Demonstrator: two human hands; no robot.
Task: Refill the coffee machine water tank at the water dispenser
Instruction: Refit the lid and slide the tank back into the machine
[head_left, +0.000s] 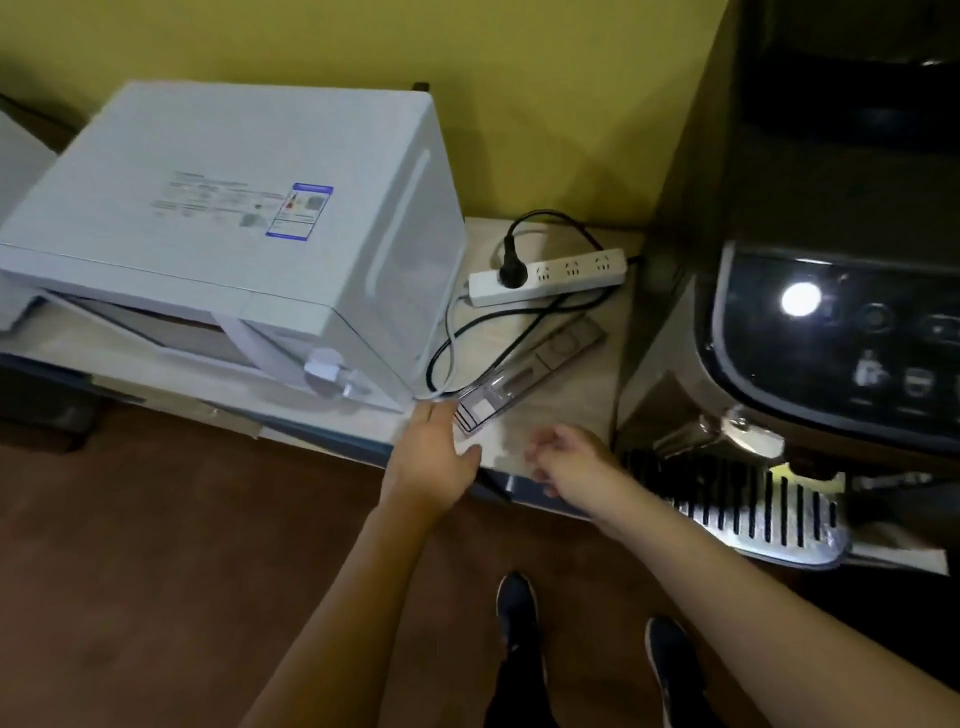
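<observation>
The clear plastic water tank (511, 374) lies flat on the pale tabletop (566, 364) between white water dispenser (234, 228) and dark coffee machine (831, 332), the left hand (436, 457) spread touching its near end, the right hand (566, 457) loosely curled, empty.

1. Both forearms are bare and reach forward from the near edge of the view, converging toward the middle of the scene.
2. The left hand (434, 457) lies farther left, back of the hand up, wrist straight in line with the forearm.
3. Its fingers point away and slightly right, held close together and nearly flat; the thumb (467, 454) juts out on the right side.
4. The right hand (569, 457) sits just beside the left, a small gap between them.
5. Its wrist bends leftward, and the fingers (540, 447) curl loosely inward toward the left hand; motion blur smears them.
6. Neither hand grips anything.
</observation>
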